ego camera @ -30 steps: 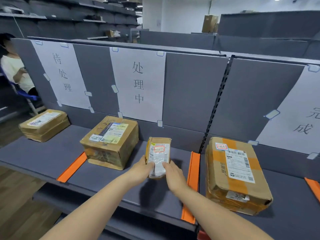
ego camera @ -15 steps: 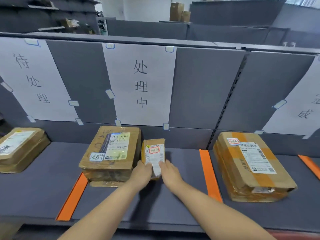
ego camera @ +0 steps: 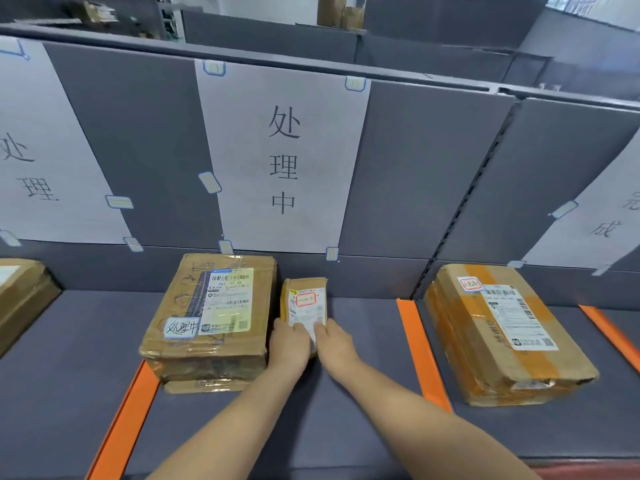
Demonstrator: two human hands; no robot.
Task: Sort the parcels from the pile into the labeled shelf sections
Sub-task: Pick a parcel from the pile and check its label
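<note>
A small brown parcel point(ego camera: 304, 301) with a white label and a red-framed sticker lies on the grey shelf point(ego camera: 363, 393) in the middle section, below the paper sign 处理中 point(ego camera: 284, 161). My left hand point(ego camera: 289, 346) and my right hand point(ego camera: 334, 344) both hold its near end, fingers on the label. A larger cardboard box point(ego camera: 211, 317) with a 处理中 sticker stands right beside it on the left, on top of a flat parcel.
Orange divider strips point(ego camera: 420, 351) mark the sections. A taped box point(ego camera: 502, 330) lies in the right section under the sign 完成 point(ego camera: 606, 226). Another box point(ego camera: 20, 296) sits at the far left under a third sign point(ego camera: 38, 168).
The small parcel went from held above the shelf to lying on it next to the larger box. The view moved closer and turned right.
</note>
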